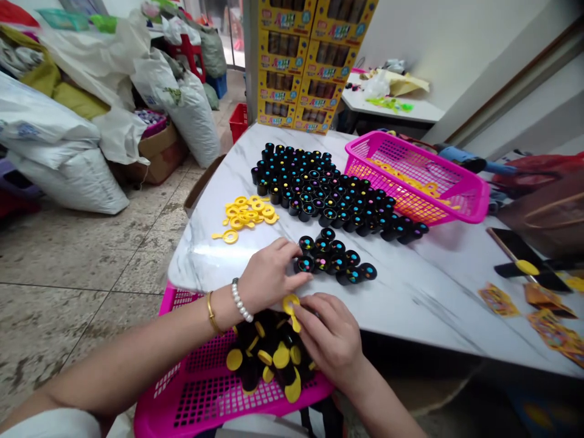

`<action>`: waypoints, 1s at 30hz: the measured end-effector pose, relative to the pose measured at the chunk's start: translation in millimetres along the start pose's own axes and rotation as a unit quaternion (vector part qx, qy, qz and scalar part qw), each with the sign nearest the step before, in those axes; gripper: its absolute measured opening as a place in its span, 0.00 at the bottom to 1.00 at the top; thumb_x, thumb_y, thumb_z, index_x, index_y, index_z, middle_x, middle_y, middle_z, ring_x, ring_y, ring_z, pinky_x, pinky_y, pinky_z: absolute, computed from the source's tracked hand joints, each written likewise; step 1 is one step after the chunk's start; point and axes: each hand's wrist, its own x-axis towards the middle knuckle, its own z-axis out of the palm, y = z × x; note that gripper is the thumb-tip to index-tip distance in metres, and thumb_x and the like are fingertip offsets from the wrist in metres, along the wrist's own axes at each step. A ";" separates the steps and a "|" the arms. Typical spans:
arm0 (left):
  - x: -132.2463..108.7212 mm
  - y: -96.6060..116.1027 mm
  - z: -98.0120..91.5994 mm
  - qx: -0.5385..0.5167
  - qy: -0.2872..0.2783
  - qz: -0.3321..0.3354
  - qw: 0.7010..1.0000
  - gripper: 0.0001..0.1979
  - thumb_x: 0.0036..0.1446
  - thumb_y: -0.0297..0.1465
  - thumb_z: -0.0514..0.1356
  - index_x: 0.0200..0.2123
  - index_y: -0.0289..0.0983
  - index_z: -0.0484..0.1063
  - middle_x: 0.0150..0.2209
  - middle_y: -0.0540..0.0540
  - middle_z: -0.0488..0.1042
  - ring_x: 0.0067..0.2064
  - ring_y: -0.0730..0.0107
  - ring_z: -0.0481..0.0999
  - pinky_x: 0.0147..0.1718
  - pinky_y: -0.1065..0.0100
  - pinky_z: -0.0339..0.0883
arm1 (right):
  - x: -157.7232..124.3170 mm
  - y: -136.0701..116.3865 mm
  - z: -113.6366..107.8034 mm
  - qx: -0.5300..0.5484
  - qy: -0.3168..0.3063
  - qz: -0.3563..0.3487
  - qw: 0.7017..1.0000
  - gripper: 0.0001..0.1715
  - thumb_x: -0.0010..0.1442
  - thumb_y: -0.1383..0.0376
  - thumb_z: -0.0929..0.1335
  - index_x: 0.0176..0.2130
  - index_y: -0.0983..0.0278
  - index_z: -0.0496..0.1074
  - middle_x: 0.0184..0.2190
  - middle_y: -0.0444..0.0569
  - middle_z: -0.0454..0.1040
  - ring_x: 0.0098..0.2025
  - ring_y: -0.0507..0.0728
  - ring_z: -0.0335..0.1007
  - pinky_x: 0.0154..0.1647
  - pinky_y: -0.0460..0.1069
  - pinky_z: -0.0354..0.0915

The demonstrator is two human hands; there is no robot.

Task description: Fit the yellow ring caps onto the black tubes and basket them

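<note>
My left hand (269, 274), wearing a pearl bracelet and a gold bangle, has its thumb and fingers around the near-left black cylinder (305, 264) of a small cluster on the table. Coloured bits show inside these open-topped cylinders. Just above the basket rim, my right hand (331, 334) pinches a yellow ring with a tab (291, 304). Below both hands, a pink basket (191, 395) holds several black cylinders with yellow caps (281, 358). Beyond my left hand lies a loose pile of yellow tabbed rings (249, 213).
A large block of black cylinders (314, 182) stands across the white table (410, 292). Behind it are a second pink basket (479, 201) with yellow rings and stacked yellow boxes (285, 64). A phone (515, 246) and wrappers (499, 299) lie right; white sacks (59, 158) stand left.
</note>
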 end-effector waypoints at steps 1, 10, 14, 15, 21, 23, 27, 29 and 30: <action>-6.1 0.9 -1.8 -0.004 -0.012 0.002 1.000 0.12 0.52 0.33 0.63 0.39 0.37 0.67 0.37 0.47 0.70 0.34 0.70 0.70 0.32 0.70 0.66 | -1.2 -0.7 -2.1 0.046 0.006 0.022 0.999 0.15 0.56 0.74 0.67 0.43 0.60 0.73 0.37 0.52 0.75 0.39 0.61 0.70 0.38 0.55 0.69; -45.9 -4.8 -8.1 -0.039 -0.016 0.002 0.999 0.15 0.53 0.30 0.63 0.45 0.37 0.69 0.36 0.48 0.73 0.36 0.70 0.72 0.36 0.68 0.67 | 18.2 -21.4 -21.1 0.334 0.062 0.399 0.852 0.11 0.56 0.64 0.71 0.41 0.61 0.72 0.25 0.43 0.74 0.22 0.50 0.69 0.24 0.44 0.67; -44.7 -4.4 -9.6 -0.068 -0.026 0.014 0.997 0.11 0.55 0.31 0.62 0.43 0.37 0.72 0.38 0.46 0.72 0.38 0.70 0.72 0.38 0.69 0.66 | 36.6 -23.3 -15.3 0.342 0.061 0.384 0.855 0.04 0.54 0.64 0.72 0.32 0.63 0.76 0.30 0.45 0.71 0.27 0.49 0.67 0.25 0.42 0.65; -45.1 -4.1 -10.6 -0.072 -0.031 0.013 0.997 0.11 0.55 0.31 0.63 0.43 0.37 0.73 0.37 0.47 0.71 0.37 0.71 0.72 0.37 0.70 0.66 | 39.8 -22.8 -11.9 0.340 0.068 0.383 0.856 0.04 0.54 0.63 0.73 0.31 0.63 0.76 0.32 0.45 0.70 0.27 0.49 0.66 0.24 0.42 0.64; -47.5 -3.1 -16.1 -0.056 -0.094 0.003 0.994 0.10 0.56 0.33 0.62 0.42 0.39 0.74 0.31 0.50 0.70 0.32 0.72 0.70 0.32 0.71 0.63 | 46.2 -25.3 4.7 0.373 0.083 0.440 0.813 0.08 0.55 0.61 0.72 0.32 0.64 0.72 0.25 0.42 0.68 0.18 0.46 0.62 0.15 0.41 0.60; -46.5 -3.3 -16.9 -0.053 -0.099 0.000 0.994 0.10 0.57 0.34 0.61 0.42 0.39 0.74 0.30 0.50 0.71 0.32 0.72 0.70 0.32 0.71 0.63 | 46.0 -27.5 5.7 0.370 0.093 0.445 0.810 0.08 0.56 0.61 0.72 0.32 0.64 0.72 0.24 0.41 0.68 0.18 0.46 0.64 0.17 0.42 0.62; -45.4 -5.1 -16.0 -0.058 -0.104 -0.001 0.993 0.10 0.56 0.34 0.62 0.41 0.38 0.74 0.30 0.50 0.72 0.32 0.71 0.71 0.32 0.71 0.63 | 45.4 -29.5 4.9 0.366 0.096 0.449 0.810 0.09 0.57 0.61 0.71 0.31 0.64 0.71 0.23 0.40 0.68 0.18 0.46 0.64 0.19 0.41 0.64; -45.9 -6.1 -15.1 -0.064 -0.105 -0.001 0.992 0.10 0.56 0.34 0.62 0.41 0.38 0.74 0.31 0.50 0.73 0.33 0.71 0.72 0.33 0.71 0.63 | 45.1 -29.0 4.8 0.360 0.095 0.450 0.812 0.08 0.57 0.61 0.71 0.31 0.64 0.71 0.23 0.40 0.68 0.18 0.46 0.64 0.19 0.41 0.64; -46.2 -6.3 -14.9 -0.068 -0.107 0.000 0.992 0.11 0.56 0.34 0.62 0.42 0.38 0.74 0.32 0.50 0.74 0.34 0.71 0.72 0.33 0.71 0.63 | 45.1 -28.6 5.0 0.356 0.093 0.450 0.814 0.09 0.57 0.61 0.71 0.31 0.64 0.71 0.23 0.40 0.68 0.18 0.46 0.64 0.19 0.41 0.64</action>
